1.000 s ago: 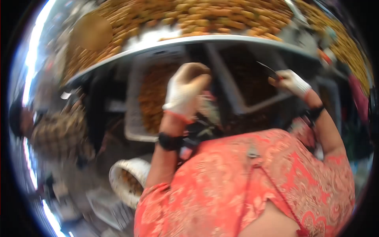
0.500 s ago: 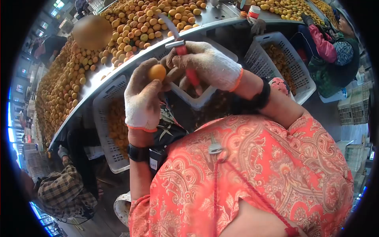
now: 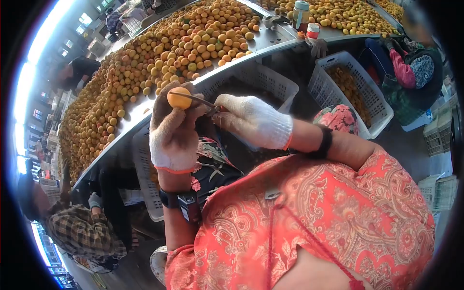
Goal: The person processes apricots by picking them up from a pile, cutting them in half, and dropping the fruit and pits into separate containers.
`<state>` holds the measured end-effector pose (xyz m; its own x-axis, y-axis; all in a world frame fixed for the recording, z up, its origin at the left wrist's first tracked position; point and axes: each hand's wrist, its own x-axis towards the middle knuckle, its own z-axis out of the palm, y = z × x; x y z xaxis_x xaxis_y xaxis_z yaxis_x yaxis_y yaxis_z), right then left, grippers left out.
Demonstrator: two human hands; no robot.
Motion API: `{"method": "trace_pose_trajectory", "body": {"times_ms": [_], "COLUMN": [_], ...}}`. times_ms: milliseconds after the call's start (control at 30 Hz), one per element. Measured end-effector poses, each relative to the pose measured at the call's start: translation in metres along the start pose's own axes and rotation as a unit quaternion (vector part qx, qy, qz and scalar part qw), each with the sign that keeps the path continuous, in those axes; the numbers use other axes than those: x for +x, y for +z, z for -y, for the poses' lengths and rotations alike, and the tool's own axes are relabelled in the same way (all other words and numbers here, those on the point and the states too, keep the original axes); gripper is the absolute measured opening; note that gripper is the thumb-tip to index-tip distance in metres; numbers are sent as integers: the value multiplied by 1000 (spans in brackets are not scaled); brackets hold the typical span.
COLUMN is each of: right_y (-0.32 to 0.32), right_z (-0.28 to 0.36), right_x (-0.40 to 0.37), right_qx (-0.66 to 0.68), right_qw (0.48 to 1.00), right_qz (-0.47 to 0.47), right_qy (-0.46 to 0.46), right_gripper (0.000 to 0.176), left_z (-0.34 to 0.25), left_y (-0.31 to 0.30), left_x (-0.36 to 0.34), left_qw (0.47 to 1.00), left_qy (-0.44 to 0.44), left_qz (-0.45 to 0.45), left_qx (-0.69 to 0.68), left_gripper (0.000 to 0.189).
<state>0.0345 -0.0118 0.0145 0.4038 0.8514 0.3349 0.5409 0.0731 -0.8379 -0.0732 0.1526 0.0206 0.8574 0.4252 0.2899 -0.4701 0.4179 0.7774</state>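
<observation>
My left hand [image 3: 171, 128], in a stained white knit glove, is closed round an apricot [image 3: 179, 98] held up between thumb and fingers. A thin knife blade [image 3: 200, 100] lies against the apricot, reaching across its face. The knife's handle is mostly hidden in my gloved right hand [image 3: 251, 118], whose fingers are wrapped round it. Both hands are in front of the metal table's near edge. Below them stands a white plastic crate [image 3: 275, 79], partly covered by my hands.
Heaps of apricots [image 3: 193, 41] cover the metal table [image 3: 130, 113]. A crate with fruit pieces [image 3: 382, 113] stands at the right. A jar [image 3: 300, 14] and a red-and-white container [image 3: 313, 30] sit on the edge. Co-workers sit at left [image 3: 82, 232] and right [image 3: 418, 72].
The knife has swung from pointing upward to lying across the apricot. My left hand has lifted the apricot slightly up and left. The view has shifted, showing more of the table.
</observation>
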Motion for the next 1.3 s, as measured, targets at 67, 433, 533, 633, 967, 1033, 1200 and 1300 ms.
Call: {"method": "trace_pose_trajectory", "body": {"times_ms": [67, 433, 533, 633, 967, 1033, 1200, 1300], "right_y": [3, 18, 19, 22, 24, 22, 18, 24], "right_z": [0, -13, -14, -19, -18, -18, -18, -34], "right_x": [2, 0, -3, -4, -2, -1, 0, -1], "right_qx": [-47, -111, -162, -161, -168, -180, -214, -262], "right_qw": [998, 989, 979, 976, 980, 978, 973, 959], "right_qz": [-23, -86, -110, -125, -101, -101, -82, -102], "right_qy": [-19, -48, -53, -76, -21, -20, 38, -13], "right_gripper": [26, 29, 28, 26, 26, 27, 29, 33], "left_z": [-2, 17, 18, 16, 41, 43, 46, 50], "left_y": [10, 21, 28, 39, 20, 19, 28, 25], "left_x": [-2, -4, -4, -5, -2, -1, 3, 0], "left_qw": [1000, 996, 993, 989, 985, 984, 983, 993], "left_qy": [1, 51, 80, 90, -83, -82, -50, -11], "left_qz": [0, -64, -77, -99, -71, -77, -158, -81], "left_qx": [0, 25, 49, 70, -137, -139, -84, -84], "left_gripper": [52, 35, 35, 35, 50, 51, 47, 42]}}
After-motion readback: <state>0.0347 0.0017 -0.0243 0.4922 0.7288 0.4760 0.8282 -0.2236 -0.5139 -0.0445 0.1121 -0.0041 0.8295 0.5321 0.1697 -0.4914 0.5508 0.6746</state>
